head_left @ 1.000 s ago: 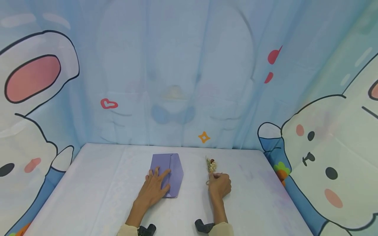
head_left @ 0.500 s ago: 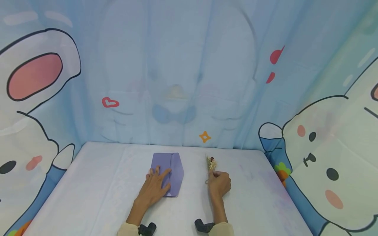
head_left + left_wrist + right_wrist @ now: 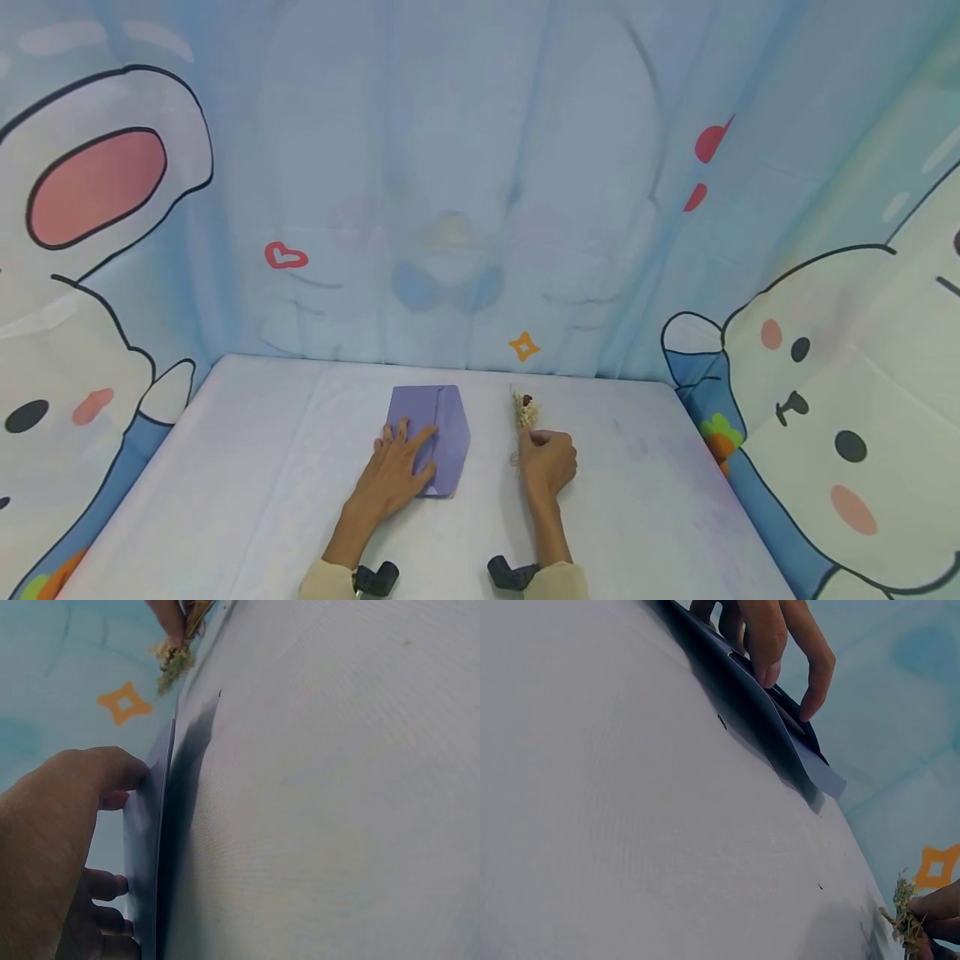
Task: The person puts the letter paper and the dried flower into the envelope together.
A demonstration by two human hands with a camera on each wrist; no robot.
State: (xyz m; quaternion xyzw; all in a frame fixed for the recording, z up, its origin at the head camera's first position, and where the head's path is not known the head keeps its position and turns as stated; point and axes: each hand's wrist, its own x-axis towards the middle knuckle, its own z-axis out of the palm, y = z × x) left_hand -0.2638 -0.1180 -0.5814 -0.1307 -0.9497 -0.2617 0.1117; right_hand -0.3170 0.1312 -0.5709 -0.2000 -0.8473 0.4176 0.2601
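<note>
A purple envelope (image 3: pixel 452 442) lies on the white table, its pointed flap toward the right. The left hand (image 3: pixel 390 477) rests on it with spread fingers, also seen on the envelope (image 3: pixel 142 847) in the left wrist view. To the right, the right hand (image 3: pixel 548 463) pinches a small bunch of dried flowers (image 3: pixel 526 410) between thumb and fingers, the blossoms pointing away from the person. In the right wrist view the flowers (image 3: pixel 906 919) show at the lower right corner, beside the fingertips.
The white table (image 3: pixel 285 467) ends at a light blue curtain (image 3: pixel 450 167) printed with rabbits, which hangs behind it and along both sides. Black devices are strapped at both wrists, near the table's front edge.
The right hand has moved slightly to the left with the flowers, nearer the envelope. The left hand keeps its place on the envelope. The head view has shifted a little.
</note>
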